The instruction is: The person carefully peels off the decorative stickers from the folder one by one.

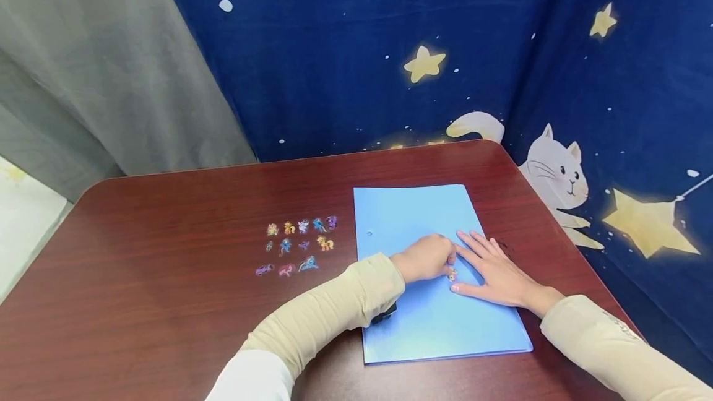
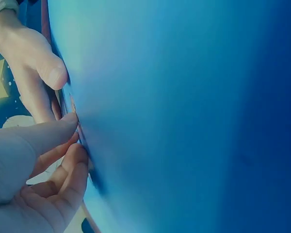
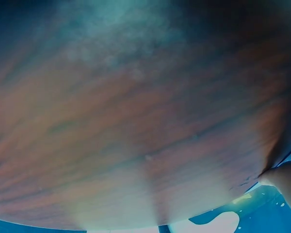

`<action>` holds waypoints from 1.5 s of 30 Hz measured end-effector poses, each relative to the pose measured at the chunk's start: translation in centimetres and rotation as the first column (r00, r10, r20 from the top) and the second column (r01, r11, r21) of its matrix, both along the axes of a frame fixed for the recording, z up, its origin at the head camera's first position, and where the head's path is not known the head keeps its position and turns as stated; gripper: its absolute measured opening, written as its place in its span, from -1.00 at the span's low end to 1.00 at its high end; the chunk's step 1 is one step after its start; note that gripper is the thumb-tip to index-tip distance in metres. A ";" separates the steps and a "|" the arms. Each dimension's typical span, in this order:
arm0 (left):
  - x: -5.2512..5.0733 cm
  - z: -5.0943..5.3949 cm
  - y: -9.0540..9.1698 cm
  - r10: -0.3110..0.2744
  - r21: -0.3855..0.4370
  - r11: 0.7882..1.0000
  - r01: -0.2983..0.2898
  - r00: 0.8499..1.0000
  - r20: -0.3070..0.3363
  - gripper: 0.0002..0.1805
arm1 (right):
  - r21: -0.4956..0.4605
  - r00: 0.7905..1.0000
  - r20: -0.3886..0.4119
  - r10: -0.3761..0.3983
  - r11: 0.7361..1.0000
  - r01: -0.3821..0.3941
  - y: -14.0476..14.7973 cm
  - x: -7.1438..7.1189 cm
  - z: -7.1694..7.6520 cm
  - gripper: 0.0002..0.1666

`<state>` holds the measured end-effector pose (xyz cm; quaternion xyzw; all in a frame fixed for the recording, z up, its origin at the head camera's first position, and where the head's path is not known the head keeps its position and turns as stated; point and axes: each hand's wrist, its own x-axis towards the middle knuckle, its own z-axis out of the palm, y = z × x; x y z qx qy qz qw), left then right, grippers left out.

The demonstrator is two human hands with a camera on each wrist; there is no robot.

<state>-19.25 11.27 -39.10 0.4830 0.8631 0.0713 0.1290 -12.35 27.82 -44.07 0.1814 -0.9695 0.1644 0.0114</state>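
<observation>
A blue folder (image 1: 409, 212) lies on the table, and both hands are over it. With curled fingers my left hand (image 1: 424, 257) pinches a small yellowish pony sticker (image 1: 453, 276) at the folder's surface. Only a thin edge of the sticker (image 2: 72, 103) shows by the thumb in the left wrist view. My right hand (image 1: 498, 274) is spread across the folder's right edge, its thumb beside the sticker. The right wrist view catches just a bit of one finger (image 3: 287, 182) at its right edge.
Several small colourful pony stickers (image 1: 286, 246) lie in rows on the dark red wooden table (image 1: 184, 277), left of the folder. A black item (image 1: 384, 314) is partly hidden under the left wrist. Behind the table hangs a blue curtain (image 1: 345, 48) with stars and a cat.
</observation>
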 end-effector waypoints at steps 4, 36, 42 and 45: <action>-0.2 0.1 0.0 -0.003 0.031 1.000 0.002 1.000 0.020 -0.91 | 0.017 1.000 0.008 -0.001 1.000 0.001 0.1 -0.1 0.1 -0.06; -0.3 -0.2 0.3 -0.082 0.025 0.996 0.081 0.997 0.017 -0.94 | 0.014 1.000 0.017 -0.006 1.000 0.006 -0.1 0.1 0.2 -0.06; -0.3 -0.2 0.4 -0.084 -0.011 0.996 0.085 0.996 0.015 -0.91 | 0.014 1.000 0.016 -0.007 1.000 0.007 -0.1 0.1 0.2 -0.07; -0.3 -0.2 0.4 -0.100 -0.017 0.995 0.101 0.995 0.023 -0.90 | 0.010 1.000 0.016 -0.006 1.000 0.006 -0.2 0.1 0.2 -0.07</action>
